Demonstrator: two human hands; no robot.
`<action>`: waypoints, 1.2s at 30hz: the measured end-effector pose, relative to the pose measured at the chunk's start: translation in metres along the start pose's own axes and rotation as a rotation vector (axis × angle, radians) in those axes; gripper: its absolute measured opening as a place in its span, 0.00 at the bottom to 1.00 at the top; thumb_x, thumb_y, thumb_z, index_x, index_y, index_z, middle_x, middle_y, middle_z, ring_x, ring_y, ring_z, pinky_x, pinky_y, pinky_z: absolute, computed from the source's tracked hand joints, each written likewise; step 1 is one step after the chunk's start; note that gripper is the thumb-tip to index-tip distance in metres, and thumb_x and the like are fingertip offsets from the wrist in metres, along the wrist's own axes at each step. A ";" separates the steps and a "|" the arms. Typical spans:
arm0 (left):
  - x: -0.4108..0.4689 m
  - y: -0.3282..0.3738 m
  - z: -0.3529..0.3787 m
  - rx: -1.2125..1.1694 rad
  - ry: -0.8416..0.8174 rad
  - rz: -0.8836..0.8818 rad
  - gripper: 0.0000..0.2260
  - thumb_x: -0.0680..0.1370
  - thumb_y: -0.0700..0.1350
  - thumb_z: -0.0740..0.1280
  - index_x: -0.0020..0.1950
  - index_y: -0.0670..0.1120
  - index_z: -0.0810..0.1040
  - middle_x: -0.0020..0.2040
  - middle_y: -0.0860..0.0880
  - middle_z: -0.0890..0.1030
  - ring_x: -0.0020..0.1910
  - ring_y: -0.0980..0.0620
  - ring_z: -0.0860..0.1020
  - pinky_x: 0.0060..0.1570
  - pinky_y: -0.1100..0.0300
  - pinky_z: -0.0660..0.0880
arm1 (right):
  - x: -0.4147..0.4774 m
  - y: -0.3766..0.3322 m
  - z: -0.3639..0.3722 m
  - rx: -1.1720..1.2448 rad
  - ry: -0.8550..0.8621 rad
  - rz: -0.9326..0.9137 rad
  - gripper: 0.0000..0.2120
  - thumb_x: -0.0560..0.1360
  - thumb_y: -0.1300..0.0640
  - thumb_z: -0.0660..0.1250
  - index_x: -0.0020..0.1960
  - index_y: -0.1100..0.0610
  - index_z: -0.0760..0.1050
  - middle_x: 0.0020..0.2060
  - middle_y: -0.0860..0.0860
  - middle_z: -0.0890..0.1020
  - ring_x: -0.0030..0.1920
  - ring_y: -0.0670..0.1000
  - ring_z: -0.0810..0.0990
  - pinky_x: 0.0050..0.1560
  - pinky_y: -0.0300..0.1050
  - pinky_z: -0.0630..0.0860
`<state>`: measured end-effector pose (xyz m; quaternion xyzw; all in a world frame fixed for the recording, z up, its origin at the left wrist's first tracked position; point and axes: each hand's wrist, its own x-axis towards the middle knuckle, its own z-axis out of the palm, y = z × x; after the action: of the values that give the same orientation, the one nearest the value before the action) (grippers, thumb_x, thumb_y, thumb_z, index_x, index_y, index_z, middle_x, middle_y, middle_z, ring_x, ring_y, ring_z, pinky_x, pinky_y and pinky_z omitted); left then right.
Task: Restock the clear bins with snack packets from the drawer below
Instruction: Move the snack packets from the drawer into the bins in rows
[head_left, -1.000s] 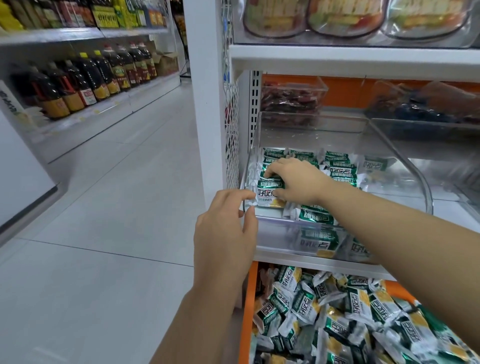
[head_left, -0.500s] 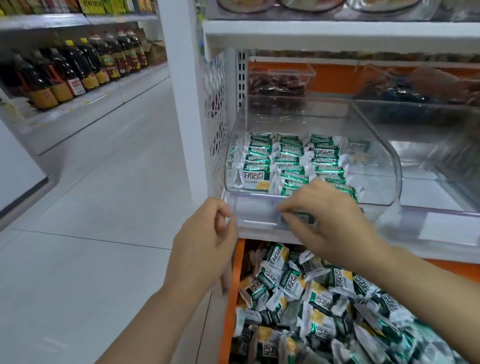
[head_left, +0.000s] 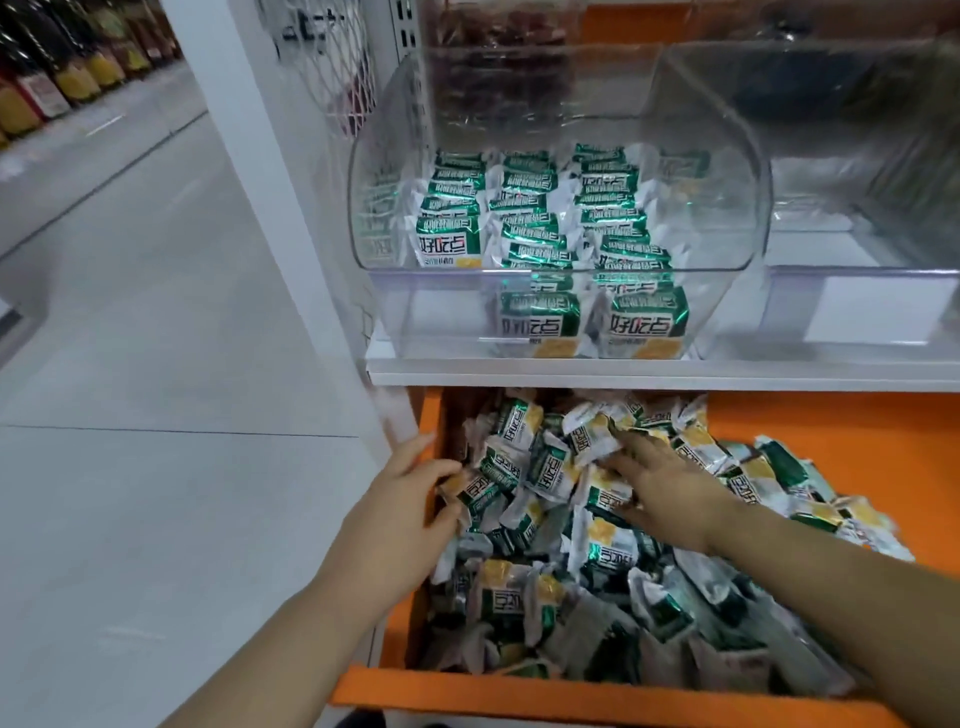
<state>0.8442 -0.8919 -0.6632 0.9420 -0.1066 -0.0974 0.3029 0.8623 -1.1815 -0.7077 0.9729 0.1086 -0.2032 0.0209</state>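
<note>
Green foil snack packets (head_left: 550, 478), judged light, crinkly and slippery, are heaped in the orange drawer (head_left: 519, 691) under the clear plastic bin (head_left: 436, 312), touched by the flat-fingered right hand (head_left: 660, 483) and best pinched at sealed ends; whether the left hand (head_left: 410, 504) grips one cannot be told.

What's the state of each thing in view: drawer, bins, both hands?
Orange drawer: open, heaped with loose packets.
Clear bin: partly filled, packets in rows, front-left corner bare.
Neighbouring bin: no packets visible in the part shown.
Left hand: at the drawer's left side, fingers against a packet, grip unclear.
Right hand: open, spread flat on the heap.
</note>
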 end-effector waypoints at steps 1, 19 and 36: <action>0.001 0.000 0.000 0.006 0.011 0.004 0.17 0.78 0.46 0.65 0.68 0.54 0.72 0.75 0.59 0.57 0.71 0.59 0.63 0.66 0.67 0.59 | 0.001 0.002 0.007 0.003 -0.039 0.061 0.36 0.78 0.48 0.63 0.78 0.52 0.48 0.77 0.57 0.42 0.77 0.59 0.46 0.75 0.56 0.57; 0.001 0.008 -0.004 0.155 0.020 -0.028 0.14 0.78 0.47 0.65 0.63 0.57 0.74 0.74 0.60 0.58 0.42 0.51 0.77 0.46 0.63 0.70 | 0.027 0.030 0.020 0.235 -0.003 0.270 0.38 0.75 0.56 0.69 0.77 0.58 0.52 0.73 0.58 0.64 0.69 0.57 0.68 0.65 0.50 0.71; 0.022 0.075 0.031 -0.299 -0.298 -0.175 0.24 0.75 0.58 0.66 0.70 0.54 0.67 0.54 0.55 0.79 0.41 0.61 0.77 0.36 0.67 0.71 | -0.040 -0.052 -0.043 0.763 0.375 -0.185 0.23 0.65 0.52 0.77 0.58 0.52 0.76 0.44 0.40 0.74 0.44 0.41 0.74 0.45 0.28 0.71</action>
<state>0.8468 -0.9740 -0.6462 0.8676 -0.0525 -0.2759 0.4104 0.8318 -1.1350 -0.6516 0.9172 0.1142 -0.0498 -0.3783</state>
